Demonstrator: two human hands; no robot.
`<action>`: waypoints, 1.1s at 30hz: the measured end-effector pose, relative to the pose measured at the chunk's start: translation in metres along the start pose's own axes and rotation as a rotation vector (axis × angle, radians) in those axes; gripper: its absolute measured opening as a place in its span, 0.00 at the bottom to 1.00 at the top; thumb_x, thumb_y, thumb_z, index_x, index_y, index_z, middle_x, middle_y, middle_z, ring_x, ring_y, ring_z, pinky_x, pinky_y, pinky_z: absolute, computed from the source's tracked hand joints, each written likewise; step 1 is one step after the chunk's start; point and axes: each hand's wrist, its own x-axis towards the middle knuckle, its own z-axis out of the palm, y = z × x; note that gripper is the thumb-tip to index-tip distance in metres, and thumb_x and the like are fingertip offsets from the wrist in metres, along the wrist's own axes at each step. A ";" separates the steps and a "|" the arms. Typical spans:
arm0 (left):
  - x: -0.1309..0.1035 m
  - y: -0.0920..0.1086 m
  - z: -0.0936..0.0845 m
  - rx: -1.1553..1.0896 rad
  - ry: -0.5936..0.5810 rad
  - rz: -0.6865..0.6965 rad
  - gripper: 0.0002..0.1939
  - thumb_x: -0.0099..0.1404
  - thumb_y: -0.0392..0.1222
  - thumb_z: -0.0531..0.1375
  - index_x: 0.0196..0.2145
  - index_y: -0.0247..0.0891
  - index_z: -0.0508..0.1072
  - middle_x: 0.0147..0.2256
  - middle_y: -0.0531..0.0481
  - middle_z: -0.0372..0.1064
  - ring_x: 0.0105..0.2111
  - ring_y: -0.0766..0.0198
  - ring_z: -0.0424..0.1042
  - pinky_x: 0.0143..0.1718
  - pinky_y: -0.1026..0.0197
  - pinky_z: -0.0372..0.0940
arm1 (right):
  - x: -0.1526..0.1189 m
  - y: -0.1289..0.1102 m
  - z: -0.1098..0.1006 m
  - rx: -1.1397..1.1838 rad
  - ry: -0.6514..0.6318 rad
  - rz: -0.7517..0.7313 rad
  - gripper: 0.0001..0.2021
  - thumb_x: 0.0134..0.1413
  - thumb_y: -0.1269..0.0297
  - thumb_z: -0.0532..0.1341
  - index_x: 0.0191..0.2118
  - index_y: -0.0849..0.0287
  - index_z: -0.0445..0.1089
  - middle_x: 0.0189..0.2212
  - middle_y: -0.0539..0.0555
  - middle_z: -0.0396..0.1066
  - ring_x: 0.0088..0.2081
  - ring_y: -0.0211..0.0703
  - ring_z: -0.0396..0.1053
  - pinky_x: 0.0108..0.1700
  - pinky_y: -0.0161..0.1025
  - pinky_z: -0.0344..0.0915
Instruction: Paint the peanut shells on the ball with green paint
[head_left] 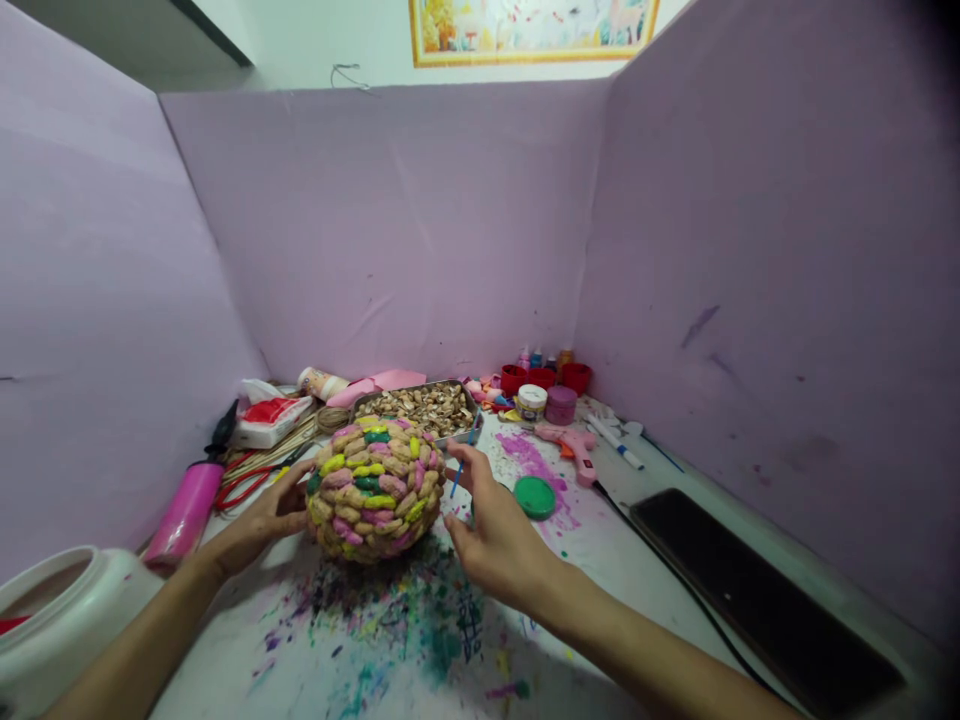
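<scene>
Resting in the head view on the paint-stained surface (622, 610) is a rounded ball (375, 490) clad in nut shells, some left tan and others coloured pink, yellow or dark green. It sits between the two hands, in front of a metal tray (456, 439) filled with loose shells (420, 405).

The left hand (283, 508) is open, fingers and thumb apart, its fingertips against the ball's left side. The right hand (484, 520) is just beside the ball's right side, its bent fingers holding a thin blue stick (475, 428) at a slant; whether this hand also touches the ball cannot be told. Just beyond its knuckles lies a round green lid or pot (535, 497), too small to tell which.

Farther right are a pink glue gun (577, 450) with a black cord, a white pen (616, 442) with blue on it, and a long dark slab (757, 600). Behind the glue gun, a white jar (532, 402) and a purple jar (561, 405) stand side by side, near red cups (576, 378).

To the left are red-handled scissors (244, 490), a pink pump (184, 510) and a wide-mouthed white container (120, 590). Pale purple panels (390, 220) enclose the surface.
</scene>
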 end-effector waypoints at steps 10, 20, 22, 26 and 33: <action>-0.001 0.006 0.004 -0.065 -0.029 -0.004 0.49 0.48 0.58 0.68 0.62 0.49 0.51 0.58 0.43 0.62 0.57 0.41 0.59 0.54 0.45 0.62 | -0.002 -0.002 0.001 0.116 0.019 -0.071 0.32 0.45 0.85 0.54 0.56 0.55 0.49 0.57 0.64 0.62 0.59 0.51 0.62 0.57 0.55 0.61; 0.001 0.006 0.007 -0.065 -0.050 0.045 0.41 0.48 0.57 0.68 0.57 0.42 0.61 0.54 0.42 0.65 0.54 0.44 0.63 0.53 0.48 0.60 | 0.001 -0.011 -0.004 0.284 0.005 -0.079 0.30 0.44 0.81 0.53 0.54 0.53 0.49 0.59 0.63 0.58 0.61 0.47 0.59 0.59 0.53 0.59; 0.000 0.010 0.007 -0.038 -0.048 0.046 0.39 0.49 0.59 0.67 0.54 0.39 0.65 0.53 0.42 0.66 0.53 0.43 0.63 0.53 0.48 0.60 | 0.002 -0.011 -0.005 0.327 0.005 -0.048 0.31 0.42 0.81 0.53 0.54 0.52 0.49 0.60 0.62 0.57 0.61 0.47 0.59 0.59 0.52 0.59; 0.001 0.017 0.008 0.047 -0.002 0.041 0.34 0.52 0.61 0.63 0.49 0.35 0.69 0.49 0.42 0.69 0.50 0.45 0.65 0.50 0.50 0.61 | 0.003 -0.004 -0.006 0.396 0.003 0.058 0.33 0.38 0.79 0.52 0.54 0.52 0.49 0.63 0.60 0.52 0.60 0.48 0.60 0.59 0.50 0.58; 0.002 0.023 0.011 0.140 0.045 0.031 0.28 0.56 0.60 0.60 0.46 0.34 0.71 0.42 0.44 0.72 0.45 0.48 0.67 0.47 0.51 0.61 | 0.005 0.007 -0.006 0.284 -0.002 0.111 0.32 0.41 0.77 0.53 0.56 0.53 0.48 0.62 0.60 0.53 0.58 0.48 0.62 0.58 0.49 0.59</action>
